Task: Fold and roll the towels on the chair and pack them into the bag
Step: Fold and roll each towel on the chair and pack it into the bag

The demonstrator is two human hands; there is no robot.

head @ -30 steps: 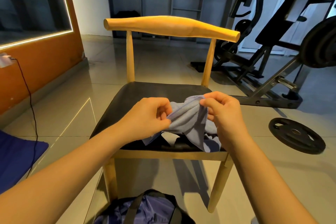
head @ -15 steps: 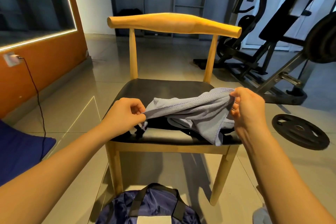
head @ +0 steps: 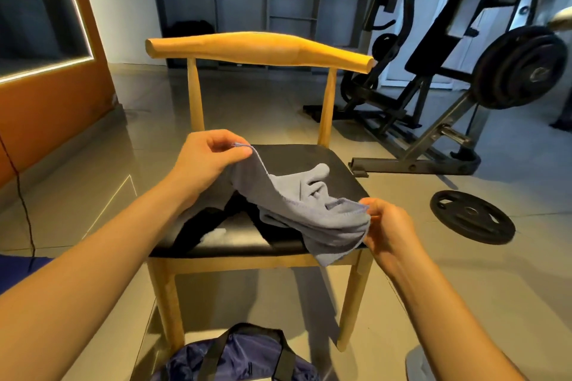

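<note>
1. Since about half a second back, the left hand (head: 210,155) has gone up and toward the back left of the seat. The right hand (head: 387,226) has dropped to the front right corner. They were roughly level before, so the towel (head: 297,207) now runs on a slant between them instead of straight across.
2. Both hands are pinching it. The left thumb and fingers clamp one stitched corner held up in the air, and the right fingertips nip the hem down low, just past the seat edge.
3. Between the two hands the towel sags. Its bunched middle lies on the chair (head: 257,49) seat, and one loose end hangs over the front right edge.
4. It's a soft, fuzzy grey-blue cloth with a stitched border, pretty crumpled. The chair is pale wood with a rounded, tapered back bar and a glossy black padded seat.
5. Something dark lies on the seat under the towel, hard to tell apart from the black cushion.
6. The bag (head: 244,356) sits on the floor (head: 402,303) below the chair's front. It's shiny navy fabric with black straps and has stayed put.
7. A round black weight plate (head: 472,216) lies flat on the glossy tiles to the right.
</note>
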